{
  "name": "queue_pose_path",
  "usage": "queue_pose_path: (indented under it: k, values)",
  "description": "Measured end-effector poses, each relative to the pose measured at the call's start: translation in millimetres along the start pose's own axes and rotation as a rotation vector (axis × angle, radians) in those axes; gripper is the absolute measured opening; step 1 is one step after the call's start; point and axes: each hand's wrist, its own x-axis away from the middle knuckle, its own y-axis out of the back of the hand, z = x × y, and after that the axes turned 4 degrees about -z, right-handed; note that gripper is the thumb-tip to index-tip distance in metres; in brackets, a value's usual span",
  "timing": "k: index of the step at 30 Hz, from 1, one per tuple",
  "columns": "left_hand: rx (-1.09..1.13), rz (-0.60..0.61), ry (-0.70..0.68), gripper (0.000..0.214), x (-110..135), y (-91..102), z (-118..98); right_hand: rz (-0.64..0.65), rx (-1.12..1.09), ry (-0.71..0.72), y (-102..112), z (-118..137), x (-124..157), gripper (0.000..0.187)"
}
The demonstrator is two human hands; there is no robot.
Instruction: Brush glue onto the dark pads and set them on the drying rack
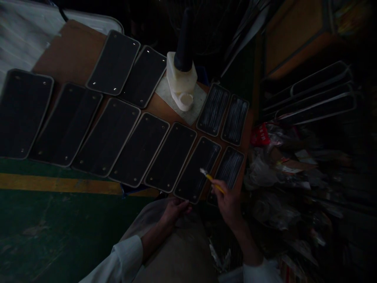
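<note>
My right hand [228, 202] grips a small yellow-handled brush [210, 179], its white tip resting over a black rectangular panel [198, 169] with a pale rim. My left hand [174, 210] presses its fingertips on the near edge of that same panel, fingers curled. Several similar black panels [106, 137] lie in rows on a brown board [70, 51]. Three panels at the right [213, 110] show pale streaks on their faces.
A white plastic jug [181, 84] with a dark handle in it stands on a pale cloth behind the panels. Crumpled wrappers and rubbish [273, 169] lie at the right. More panels [318, 98] lean stacked at the far right. The floor is green with a yellow stripe [59, 184].
</note>
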Motion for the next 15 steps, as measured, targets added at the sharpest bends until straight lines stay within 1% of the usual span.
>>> queue_pose_path:
  k: [2, 4, 6, 7, 8, 10, 12, 15]
  values:
    - [-0.003, -0.002, -0.010, 0.049, -2, 1.3, 2, -0.112, 0.063, 0.058, 3, -13, -48, 0.026]
    - [-0.006, -0.008, -0.017, 0.048, -3, 1.8, 2, -0.179, 0.121, 0.122, 0, -24, -85, 0.026]
    - [-0.016, -0.015, -0.021, 0.047, -3, 1.4, 1, -0.199, 0.173, 0.166, -8, -32, -104, 0.025]
    - [-0.020, -0.016, -0.025, 0.046, -2, 0.9, 0, -0.191, 0.197, 0.184, -13, -33, -106, 0.024]
    - [-0.023, -0.015, -0.028, 0.045, -2, 0.5, -1, -0.168, 0.223, 0.205, -19, -33, -101, 0.023]
    - [-0.028, -0.005, -0.032, 0.044, -1, 0.0, -3, -0.086, 0.277, 0.250, -30, -28, -77, 0.022]
    - [-0.029, 0.007, -0.031, 0.043, 0, 0.5, -5, 0.022, 0.310, 0.282, -38, -17, -38, 0.022]
    - [-0.045, 0.029, -0.030, 0.039, 0, 2.2, -5, 0.168, 0.235, 0.257, -45, 5, 28, 0.021]
